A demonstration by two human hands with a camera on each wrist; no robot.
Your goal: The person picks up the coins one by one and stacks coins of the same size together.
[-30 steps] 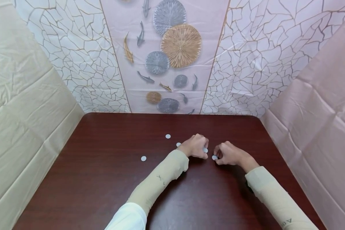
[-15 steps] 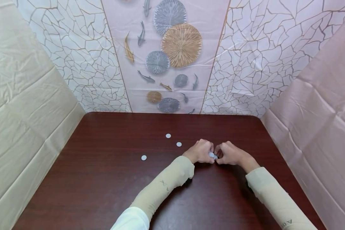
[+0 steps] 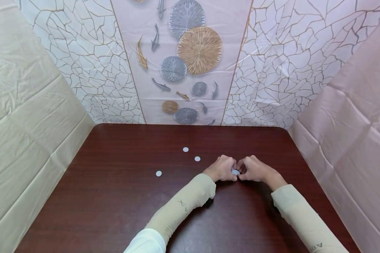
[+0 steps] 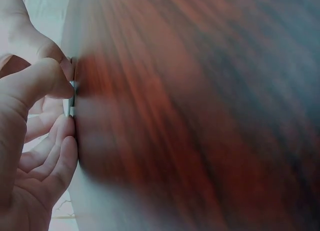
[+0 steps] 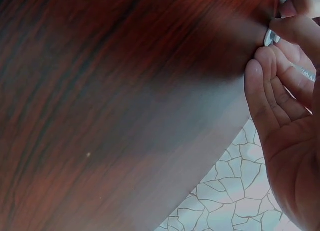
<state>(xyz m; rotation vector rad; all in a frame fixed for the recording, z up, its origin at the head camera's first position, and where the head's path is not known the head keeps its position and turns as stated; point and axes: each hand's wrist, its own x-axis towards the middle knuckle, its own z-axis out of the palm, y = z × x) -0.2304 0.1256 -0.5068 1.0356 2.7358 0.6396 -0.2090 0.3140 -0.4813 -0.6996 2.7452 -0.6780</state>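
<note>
Small flat white discs (image 3: 235, 172) overlap on the dark red-brown table, between my two hands in the head view. My left hand (image 3: 223, 168) pinches one disc between thumb and fingertips from the left. From the right, my right hand (image 3: 254, 168) pinches the other the same way, and the fingertips of both hands nearly meet. In the left wrist view, a thin white disc edge (image 4: 71, 103) shows between thumb and fingers, close to the tabletop. A disc (image 5: 269, 38) also shows at the fingertips in the right wrist view. The lower disc is mostly hidden.
Three more white discs lie flat and apart to the left: one farthest back (image 3: 185, 149), one nearer the left hand (image 3: 197, 159), one farther left (image 3: 158, 173). The table (image 3: 114, 203) meets patterned cloth (image 3: 259, 91) at the back and plain cloth at both sides.
My left hand has moved right and slightly nearer, bringing its disc over the disc at my right hand. The right hand has stayed almost in place. The loose discs have not moved.
</note>
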